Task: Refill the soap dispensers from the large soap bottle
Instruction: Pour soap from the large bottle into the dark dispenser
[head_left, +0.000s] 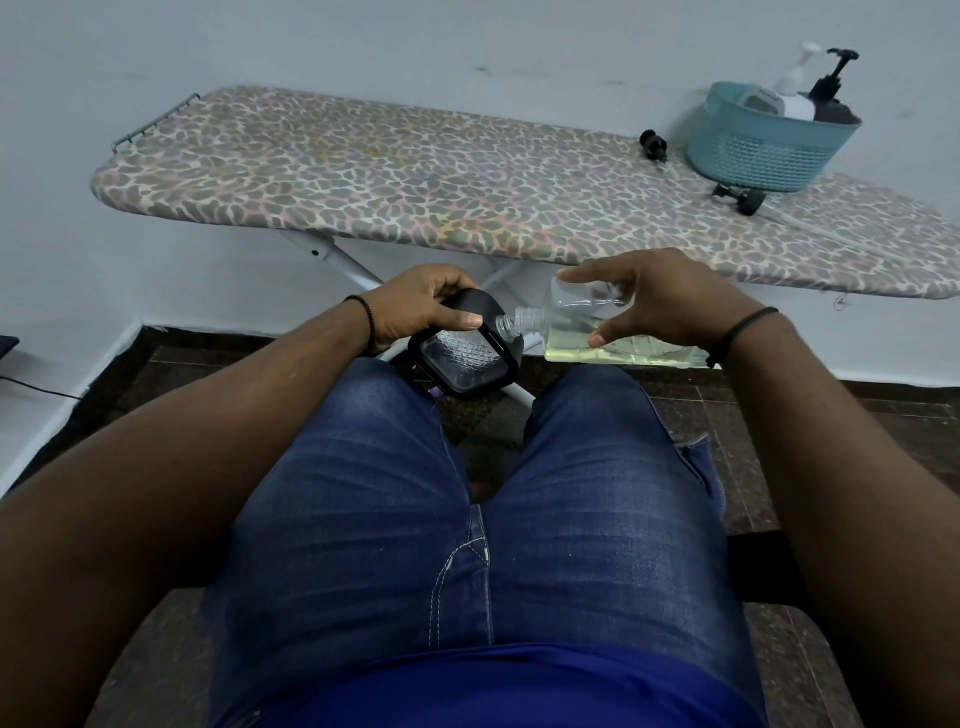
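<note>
Left hand (415, 306): fingers curled round the top of a square black-framed clear plastic soap dispenser (464, 358), thumb pressed on its near shoulder, grip closed on it; the dispenser is tilted, its textured clear face turned up toward the camera, held above the left knee. Cannot tell how much liquid is inside it. Right hand (660, 306): thumb below and fingers spread over the top of a large clear plastic soap bottle (587, 327), gripping it firmly; index finger extended along the upper side. Bottle lies nearly horizontal, its threaded open neck pointing left and touching the dispenser's small clear neck. Pale yellow-green liquid pools along the bottle's lower side, upper part empty. A dark bead bracelet (363, 319) on the left wrist, a thin black band (737, 330) on the right. Both forearms reach out over blue denim jeans (467, 519); person seated. Beyond the hands, a leopard-print padded ironing board (415, 176) on white legs stands against a pale wall. At its far right end, a teal perforated plastic basket (763, 145) holds a white pump bottle (795, 93) and a black pump bottle (831, 88), both leaning. Two loose black pump heads on the board: one (652, 143) left of the basket, one (740, 198) just in front of it.
</note>
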